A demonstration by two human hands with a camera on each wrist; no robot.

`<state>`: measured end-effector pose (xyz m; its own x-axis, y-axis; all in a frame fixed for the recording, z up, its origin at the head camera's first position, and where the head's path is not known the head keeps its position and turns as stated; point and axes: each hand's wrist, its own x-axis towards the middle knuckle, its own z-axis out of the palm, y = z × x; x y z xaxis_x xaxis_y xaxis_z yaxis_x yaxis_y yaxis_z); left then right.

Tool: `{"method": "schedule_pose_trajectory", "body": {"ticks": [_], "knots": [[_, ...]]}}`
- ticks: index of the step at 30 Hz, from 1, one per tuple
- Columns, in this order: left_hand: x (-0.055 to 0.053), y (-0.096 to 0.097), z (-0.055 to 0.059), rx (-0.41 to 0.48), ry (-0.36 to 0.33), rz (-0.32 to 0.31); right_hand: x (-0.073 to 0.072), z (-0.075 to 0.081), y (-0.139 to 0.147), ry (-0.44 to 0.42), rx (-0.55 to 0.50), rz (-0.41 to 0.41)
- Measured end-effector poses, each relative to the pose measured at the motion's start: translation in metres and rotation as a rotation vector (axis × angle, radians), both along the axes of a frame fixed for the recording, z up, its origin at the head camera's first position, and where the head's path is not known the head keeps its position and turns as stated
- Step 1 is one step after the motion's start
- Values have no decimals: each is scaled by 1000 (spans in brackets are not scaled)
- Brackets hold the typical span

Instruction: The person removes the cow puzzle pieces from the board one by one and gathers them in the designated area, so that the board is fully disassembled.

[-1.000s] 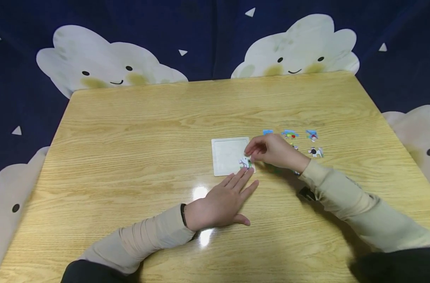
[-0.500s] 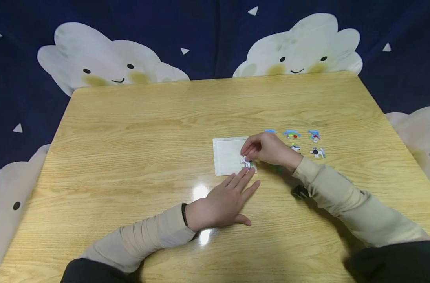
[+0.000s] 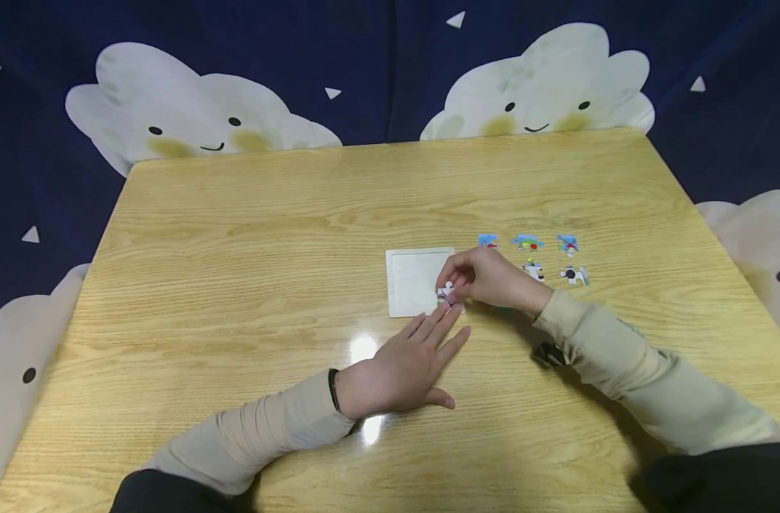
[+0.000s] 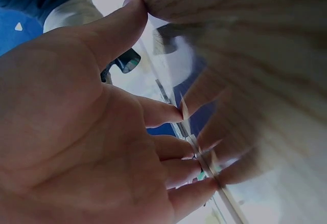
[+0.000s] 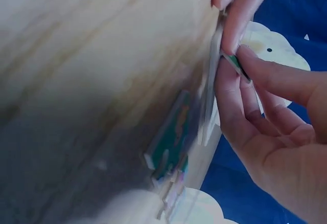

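Observation:
In the head view my right hand [image 3: 497,279] pinches a small jigsaw puzzle piece [image 3: 446,288] between thumb and fingers, over the lower right corner of a white square puzzle tray [image 3: 410,279]. The right wrist view shows the held piece [image 5: 236,65] edge-on and tilted, its green side showing, close to the tray's edge. My left hand [image 3: 396,372] lies with fingers straight and spread, fingertips at the tray's near edge beside the piece. In the left wrist view, the left fingers [image 4: 189,175] reach to that edge, and the thumb stands apart from them.
Several loose puzzle pieces lie right of the tray, among them a windmill piece [image 3: 567,244], a blue piece with red and yellow [image 3: 528,242] and a black-and-white piece [image 3: 575,276]. A green piece [image 5: 173,132] lies near the tray. Behind the wooden table [image 3: 268,235] hangs a dark blue cloud-print curtain [image 3: 370,43].
My right hand has shifted slightly left over the tray's corner, and the pinched piece has turned, with a white knob now at its top. The left hand has stayed in place.

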<state>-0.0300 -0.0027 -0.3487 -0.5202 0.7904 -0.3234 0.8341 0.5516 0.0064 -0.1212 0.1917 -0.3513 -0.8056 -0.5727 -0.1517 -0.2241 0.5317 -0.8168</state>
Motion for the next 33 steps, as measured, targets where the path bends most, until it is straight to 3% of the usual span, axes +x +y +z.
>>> {"method": "schedule_pose_trajectory", "body": {"ticks": [7,18,33], "knots": [[1,0,-1,-6,13,-2,2,-1,-1,46,-23,-8],[0,-1,-2,2,16,-3,4,8,16,84,37,-49],[0,1,-2,-15,-16,16,27,23,94,88,151,-199]]}}
